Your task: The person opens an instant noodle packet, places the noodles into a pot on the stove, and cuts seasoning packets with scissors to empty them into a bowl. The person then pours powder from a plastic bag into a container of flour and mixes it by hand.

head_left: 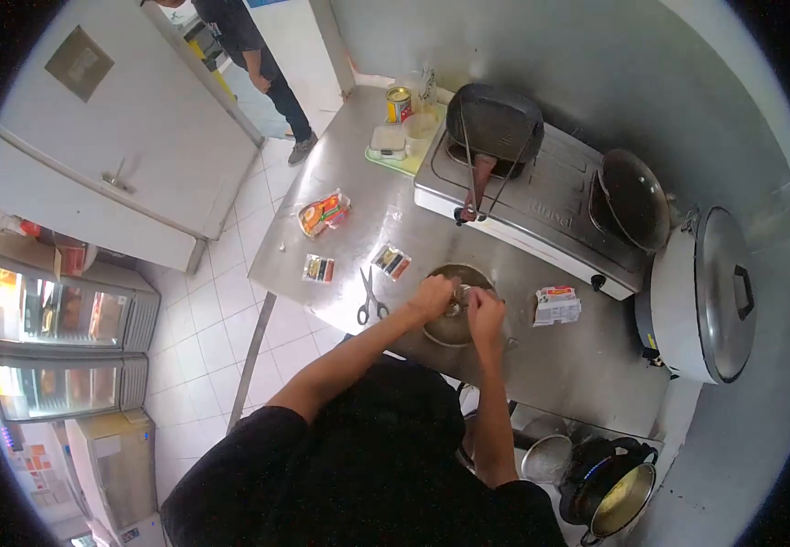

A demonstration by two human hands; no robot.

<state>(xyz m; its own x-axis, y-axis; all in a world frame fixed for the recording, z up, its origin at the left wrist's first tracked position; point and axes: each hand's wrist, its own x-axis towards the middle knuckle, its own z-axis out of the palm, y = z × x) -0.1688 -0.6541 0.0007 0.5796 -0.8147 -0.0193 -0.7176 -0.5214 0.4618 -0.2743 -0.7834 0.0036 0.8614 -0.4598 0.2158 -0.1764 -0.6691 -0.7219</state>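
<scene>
A steel-clad kitchen with a white tile floor (199, 337): the metal bench (586, 365) carries a gas stove (554, 182) along its back, and a person in dark clothes (253, 55) stands off beyond its far corner. At the near side, I work from afar over a round metal bowl (445, 335), the left grip (433, 299) and the right grip (486, 312) close together above it. The job in hand looks like opening or emptying something small, and I judge it best done low and centred over the bowl, wrists steady, one side anchoring while the other peels away in short pulls, so that whatever comes loose lands inside. Scissors (372, 299) lie just left of the bowl, near a small sachet (391, 261), a fair fallback should the pinch slip. Neither grip is spread: both are drawn in close, and they appear to pinch a small pale item (459, 294) between them, just over the bowl. Its exact shape, and how hard each side presses, I cannot tell from here.
</scene>
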